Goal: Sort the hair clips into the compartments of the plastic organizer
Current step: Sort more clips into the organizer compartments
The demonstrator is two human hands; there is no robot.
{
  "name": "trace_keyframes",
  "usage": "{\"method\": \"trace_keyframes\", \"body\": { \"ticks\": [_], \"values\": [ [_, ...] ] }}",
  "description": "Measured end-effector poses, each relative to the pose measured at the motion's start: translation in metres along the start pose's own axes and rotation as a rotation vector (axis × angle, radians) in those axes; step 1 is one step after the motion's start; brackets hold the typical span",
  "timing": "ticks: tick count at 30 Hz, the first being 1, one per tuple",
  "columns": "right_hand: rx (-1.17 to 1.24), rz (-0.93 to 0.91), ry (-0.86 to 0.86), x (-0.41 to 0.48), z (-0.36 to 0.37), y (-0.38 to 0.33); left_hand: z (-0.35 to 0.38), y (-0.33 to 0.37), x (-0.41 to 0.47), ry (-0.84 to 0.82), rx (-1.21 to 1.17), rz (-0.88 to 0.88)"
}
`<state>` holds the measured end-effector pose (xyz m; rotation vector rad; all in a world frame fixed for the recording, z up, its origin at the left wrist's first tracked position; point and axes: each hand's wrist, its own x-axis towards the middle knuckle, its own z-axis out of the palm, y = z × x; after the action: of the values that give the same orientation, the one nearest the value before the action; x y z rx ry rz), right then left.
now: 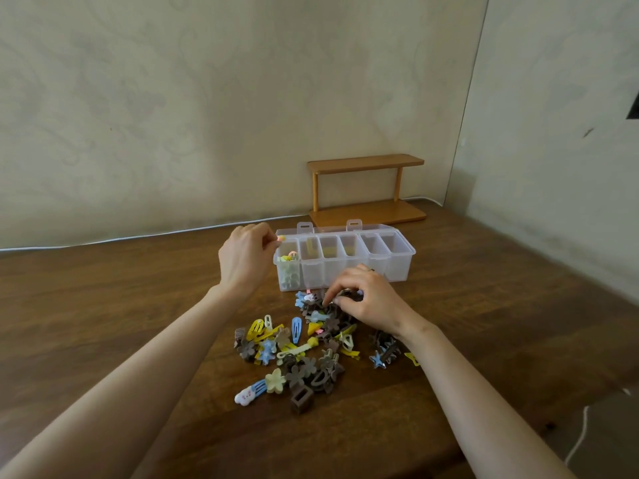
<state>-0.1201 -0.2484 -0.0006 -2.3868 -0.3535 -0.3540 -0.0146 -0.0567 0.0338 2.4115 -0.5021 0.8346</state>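
Translucent, glossy plastic organizer [401, 262] on a dark, grained wood table [121, 305]; smooth, pale wooden shelf [366, 162] behind.

A pale cream wall [207, 115] with faint swirling mottling fills the upper view in soft, even light. At the right a second pale wall [553, 150] meets it along a vertical seam, with a small dark opening [634, 108] at the frame's edge. Below spreads a dark brown wooden table [103, 305]. A small two-tier wooden shelf [366, 188] stands at its back, against the wall. A thin white cable [138, 235] runs along the table's rear edge.
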Motion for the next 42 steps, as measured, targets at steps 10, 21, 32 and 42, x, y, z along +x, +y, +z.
{"method": "trace_keyframes", "body": {
  "ticks": [10, 21, 32, 42],
  "values": [
    [0.000, -0.011, 0.022, 0.004, -0.001, 0.005, 0.019, 0.003, 0.014, -0.208, 0.331, 0.106],
    [0.008, 0.003, 0.021, 0.002, -0.002, 0.004, 0.008, -0.003, 0.006, -0.375, 0.179, 0.174],
    [0.007, 0.000, 0.021, 0.001, -0.002, 0.002, -0.001, -0.001, -0.001, -0.422, 0.140, 0.134],
    [-0.177, -0.213, -0.090, 0.000, 0.017, -0.020, -0.024, -0.016, -0.040, -0.169, -0.071, 0.119]
  ]
}}
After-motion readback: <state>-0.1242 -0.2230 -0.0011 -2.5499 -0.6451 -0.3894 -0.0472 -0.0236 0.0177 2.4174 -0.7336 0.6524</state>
